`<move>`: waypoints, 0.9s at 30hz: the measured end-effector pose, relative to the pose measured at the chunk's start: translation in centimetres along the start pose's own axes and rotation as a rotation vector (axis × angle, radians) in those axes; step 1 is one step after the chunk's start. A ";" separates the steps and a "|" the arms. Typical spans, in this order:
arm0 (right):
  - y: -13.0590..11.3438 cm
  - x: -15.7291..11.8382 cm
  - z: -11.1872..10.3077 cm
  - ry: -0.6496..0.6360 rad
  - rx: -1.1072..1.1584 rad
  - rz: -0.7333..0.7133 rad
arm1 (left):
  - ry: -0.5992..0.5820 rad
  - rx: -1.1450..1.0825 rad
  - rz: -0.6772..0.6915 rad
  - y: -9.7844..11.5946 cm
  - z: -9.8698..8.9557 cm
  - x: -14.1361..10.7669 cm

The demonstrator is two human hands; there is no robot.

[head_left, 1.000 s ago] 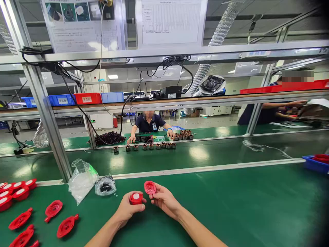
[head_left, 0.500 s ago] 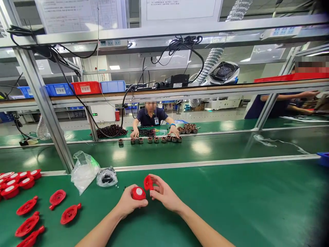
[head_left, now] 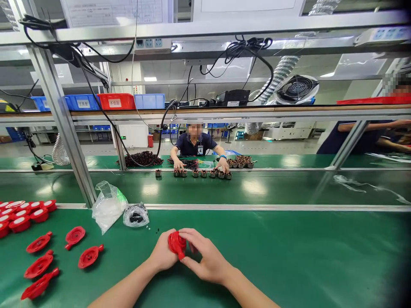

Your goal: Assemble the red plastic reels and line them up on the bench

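A red round cover with a short spout (head_left: pixel 177 244) sits face-on against the red round part, which it now mostly hides. My left hand (head_left: pixel 162 253) is closed around that round part from the left. From the right, the fingers and thumb of my right hand (head_left: pixel 210 260) grip the cover by its edge and near its spout. Both hands meet above the green mat (head_left: pixel 276 252). On the left lie several similar red covers (head_left: pixel 89 256), inner side up, and behind them several red round parts with white discs (head_left: pixel 21 223).
A clear bag of white material (head_left: pixel 109 207) and a small bag of black pieces (head_left: pixel 136 215) lie near the metal upright (head_left: pixel 66 111). Across the bench, a co-worker (head_left: pixel 196 143) handles several metal rings (head_left: pixel 195 173). Blue and red bins (head_left: pixel 116 102) stand on the shelf.
My right hand has brought the cover left onto the round part, covering its white disc. The two pieces were apart before. The view has shifted slightly.
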State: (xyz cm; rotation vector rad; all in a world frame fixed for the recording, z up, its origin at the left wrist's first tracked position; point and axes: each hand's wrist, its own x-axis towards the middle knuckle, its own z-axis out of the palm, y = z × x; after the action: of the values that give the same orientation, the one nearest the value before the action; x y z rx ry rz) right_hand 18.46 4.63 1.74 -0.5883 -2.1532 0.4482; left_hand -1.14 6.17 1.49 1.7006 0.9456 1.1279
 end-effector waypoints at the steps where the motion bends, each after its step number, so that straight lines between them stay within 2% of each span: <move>1: 0.0 0.0 0.1 -0.008 -0.005 0.000 | -0.015 -0.006 0.005 0.0 0.1 -0.1; 6: -0.2 0.0 0.0 -0.021 -0.006 0.000 | -0.074 -0.047 0.017 -0.1 0.3 -0.2; 14: -0.3 -0.1 0.0 -0.011 -0.017 0.026 | 0.014 -0.005 -0.017 -1.1 0.3 -0.2; 17: -0.3 -0.1 0.0 -0.008 -0.016 -0.017 | 0.007 -0.011 -0.022 -1.0 0.3 -0.3; 23: -0.4 -0.1 -0.3 -0.061 -0.038 0.034 | 0.002 -0.015 -0.027 -0.7 0.5 -0.5; 27: 0.3 -0.6 -0.2 -0.068 -0.109 -0.003 | 0.021 0.007 -0.031 -1.1 0.6 -0.6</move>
State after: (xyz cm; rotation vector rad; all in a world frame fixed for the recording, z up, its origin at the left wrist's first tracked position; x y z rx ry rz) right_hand 19.04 4.54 1.34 -0.6381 -2.2536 0.3558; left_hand -0.93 5.87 0.19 1.6770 0.9861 1.1253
